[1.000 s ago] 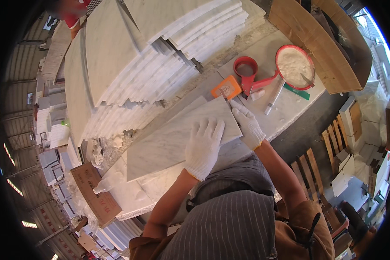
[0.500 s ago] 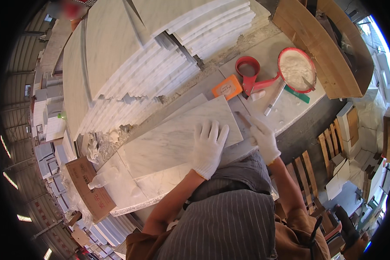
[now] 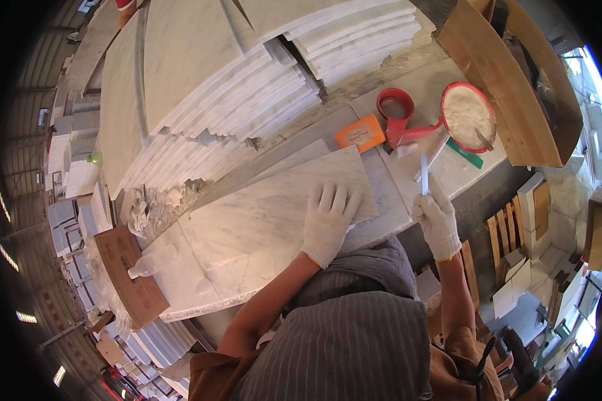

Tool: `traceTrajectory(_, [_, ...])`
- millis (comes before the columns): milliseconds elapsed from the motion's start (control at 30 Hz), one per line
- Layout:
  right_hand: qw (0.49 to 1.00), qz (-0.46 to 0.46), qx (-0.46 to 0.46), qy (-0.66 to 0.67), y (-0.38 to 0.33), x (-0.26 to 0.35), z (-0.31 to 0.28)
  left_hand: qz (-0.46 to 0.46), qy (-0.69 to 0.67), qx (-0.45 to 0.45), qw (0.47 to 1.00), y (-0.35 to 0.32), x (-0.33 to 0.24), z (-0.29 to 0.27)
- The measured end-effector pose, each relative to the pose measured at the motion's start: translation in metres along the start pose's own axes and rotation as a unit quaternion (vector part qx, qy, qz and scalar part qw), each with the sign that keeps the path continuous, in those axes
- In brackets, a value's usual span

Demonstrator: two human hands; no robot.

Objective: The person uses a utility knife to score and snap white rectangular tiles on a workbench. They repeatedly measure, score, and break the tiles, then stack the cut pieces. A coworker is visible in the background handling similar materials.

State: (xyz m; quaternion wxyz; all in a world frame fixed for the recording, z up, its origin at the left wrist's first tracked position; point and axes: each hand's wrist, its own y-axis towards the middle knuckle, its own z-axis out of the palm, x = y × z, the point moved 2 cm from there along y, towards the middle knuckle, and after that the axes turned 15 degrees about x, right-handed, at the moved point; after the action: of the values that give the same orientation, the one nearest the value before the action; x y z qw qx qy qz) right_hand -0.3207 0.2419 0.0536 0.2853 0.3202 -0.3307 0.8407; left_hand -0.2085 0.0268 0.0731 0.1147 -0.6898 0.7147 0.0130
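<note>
Both hands wear white knit cloth gloves: the left hand [image 3: 328,224] lies flat on a marble slab [image 3: 267,214], white with grey veins, smooth and matt. The right hand [image 3: 437,224] grips a thin white blade-like tool [image 3: 424,175], material unclear. The surface [image 3: 381,120] beneath is pale stone, dusty and rough near its far edge. Stacked marble tiles [image 3: 247,100] show sawn matt edges. Toward the right edge sit a glossy red plastic bowl [image 3: 469,115] of white paste, a red plastic tape ring [image 3: 394,105] and an orange pad [image 3: 360,134]. A brown cardboard sheet [image 3: 127,267] lies at the left edge; wooden boards [image 3: 502,73] lean beyond.
</note>
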Motion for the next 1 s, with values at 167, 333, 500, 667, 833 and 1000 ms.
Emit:
traceTrajectory(167, [0.998,0.039,0.049,0.030,0.007,-0.026,0.002,0.053,-0.086,0.092,0.991,0.005,-0.011,-0.009])
traceTrajectory(333, [0.993,0.007,0.014,-0.117,0.020,-0.029,-0.001,0.202,-0.372,0.232,0.876,-0.008,-0.044,-0.022])
traceTrajectory(500, [0.923,-0.069,0.072,-0.373,0.018,-0.037,0.026,0.102,-0.420,0.207,0.878,-0.013,-0.030,-0.012])
traceTrajectory(667, [0.980,0.041,0.019,-0.192,0.008,-0.034,0.043,-0.125,-0.532,0.171,0.820,-0.020,-0.009,-0.034])
traceTrajectory(833, [0.995,0.035,0.072,-0.067,0.018,-0.011,0.059,-0.158,-0.599,0.110,0.777,-0.010,-0.010,-0.024])
traceTrajectory(1000, [0.980,0.037,0.056,-0.186,0.013,-0.014,0.074,-0.171,-0.679,0.067,0.711,0.011,-0.013,-0.033])
